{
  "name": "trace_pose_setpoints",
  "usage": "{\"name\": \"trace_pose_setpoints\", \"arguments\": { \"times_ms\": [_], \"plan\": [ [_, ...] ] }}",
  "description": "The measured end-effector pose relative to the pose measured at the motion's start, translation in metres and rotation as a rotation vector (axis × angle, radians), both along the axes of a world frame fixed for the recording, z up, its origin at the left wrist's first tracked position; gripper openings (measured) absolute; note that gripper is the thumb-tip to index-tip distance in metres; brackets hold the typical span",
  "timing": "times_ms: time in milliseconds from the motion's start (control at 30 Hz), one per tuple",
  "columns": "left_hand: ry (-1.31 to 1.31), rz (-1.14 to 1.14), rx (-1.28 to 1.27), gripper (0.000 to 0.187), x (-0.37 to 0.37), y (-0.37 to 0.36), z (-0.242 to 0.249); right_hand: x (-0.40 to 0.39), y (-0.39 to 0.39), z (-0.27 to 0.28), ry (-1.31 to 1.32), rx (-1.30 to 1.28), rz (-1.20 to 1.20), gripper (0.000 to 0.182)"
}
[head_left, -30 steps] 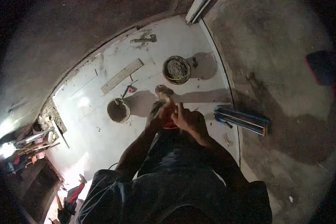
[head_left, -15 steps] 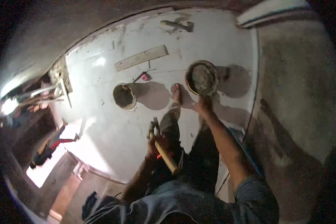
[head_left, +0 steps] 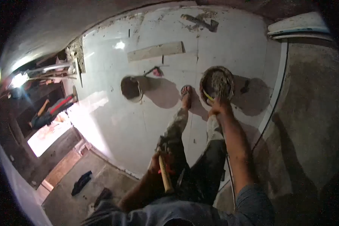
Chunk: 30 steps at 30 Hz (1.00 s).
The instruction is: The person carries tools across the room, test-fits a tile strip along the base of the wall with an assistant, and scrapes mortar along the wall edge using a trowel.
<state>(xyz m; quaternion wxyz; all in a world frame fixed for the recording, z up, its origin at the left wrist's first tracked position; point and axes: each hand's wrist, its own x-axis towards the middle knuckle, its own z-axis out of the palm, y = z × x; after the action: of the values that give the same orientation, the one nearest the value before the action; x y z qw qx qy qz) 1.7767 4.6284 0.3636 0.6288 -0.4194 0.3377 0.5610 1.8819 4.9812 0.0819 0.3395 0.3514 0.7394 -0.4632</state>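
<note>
My left hand (head_left: 157, 162) grips a hammer (head_left: 163, 165) with a wooden handle, held by my thigh with its metal head pointing toward the floor. My right hand (head_left: 219, 107) reaches down to the near rim of a round pan of grey mortar (head_left: 217, 83) and seems to hold a trowel with a yellow handle (head_left: 209, 97) whose blade sits in the mix. My sandalled foot (head_left: 186, 95) stands just left of the pan on white floor tiles (head_left: 113, 116).
A dark bucket (head_left: 132, 89) stands left of my foot, a pink-handled tool (head_left: 155, 71) beside it. A long tile strip (head_left: 155, 51) lies farther off. Bare cement floor (head_left: 309, 113) lies right of the tile edge. Tools and a bright lamp (head_left: 17, 80) sit far left.
My hands have parted: the right one reached out to the mortar pan, the left dropped by my thigh with the hammer. My view swung, and the blue tile cutter left sight.
</note>
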Motion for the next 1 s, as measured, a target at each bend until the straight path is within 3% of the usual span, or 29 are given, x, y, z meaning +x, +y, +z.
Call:
{"name": "trace_pose_setpoints", "arguments": {
  "times_ms": [67,100,200,267,333,367,400,433,533,633,800,867,900,1000],
  "plan": [
    [0.033,-0.228,-0.325,0.038,-0.005,0.041,0.040,0.013,0.036,0.032,-0.021,-0.111,-0.033,0.055],
    [0.103,-0.201,-0.342,0.039,-0.010,0.071,0.046,0.026,0.045,0.048,-0.006,-0.065,-0.062,0.057],
    [0.168,-0.048,-0.200,0.043,0.013,-0.001,0.003,0.077,0.041,0.071,0.044,0.158,-0.117,0.061],
    [0.034,-0.025,-0.188,0.044,-0.008,0.066,0.047,0.128,0.047,0.046,0.045,0.026,-0.169,0.059],
    [-0.036,0.150,0.020,0.043,-0.006,0.058,0.032,0.140,0.067,0.067,-0.016,0.016,-0.157,0.057],
    [-0.026,0.180,-0.062,0.041,-0.008,0.067,0.035,0.139,0.080,0.096,-0.080,0.058,-0.114,0.055],
    [-0.014,0.215,-0.147,0.040,-0.012,0.074,0.040,0.150,0.077,0.088,-0.148,0.120,-0.118,0.053],
    [0.047,0.177,-0.157,0.039,-0.019,0.081,0.049,0.166,0.078,0.074,-0.213,0.180,-0.121,0.051],
    [0.175,0.079,-0.142,0.036,-0.049,0.086,0.053,0.177,0.095,0.075,-0.268,0.006,-0.303,0.043],
    [0.207,0.114,-0.115,0.033,-0.081,0.082,0.044,0.189,0.087,0.066,-0.401,0.093,-0.464,0.042],
    [0.555,-0.473,-0.260,0.030,-0.151,0.044,-0.007,0.273,0.094,-0.024,-0.412,0.158,-0.562,0.052],
    [0.682,-0.653,-0.237,0.031,-0.173,0.013,-0.046,0.277,0.100,-0.012,-0.610,0.245,-0.431,0.055],
    [0.664,-0.638,-0.224,0.030,-0.182,0.016,-0.061,0.273,0.103,-0.004,-0.730,0.323,-0.334,0.055],
    [0.553,-0.842,-0.348,0.026,-0.217,0.037,-0.094,0.239,0.078,0.026,-0.530,0.437,-0.453,0.049]
  ]
}}
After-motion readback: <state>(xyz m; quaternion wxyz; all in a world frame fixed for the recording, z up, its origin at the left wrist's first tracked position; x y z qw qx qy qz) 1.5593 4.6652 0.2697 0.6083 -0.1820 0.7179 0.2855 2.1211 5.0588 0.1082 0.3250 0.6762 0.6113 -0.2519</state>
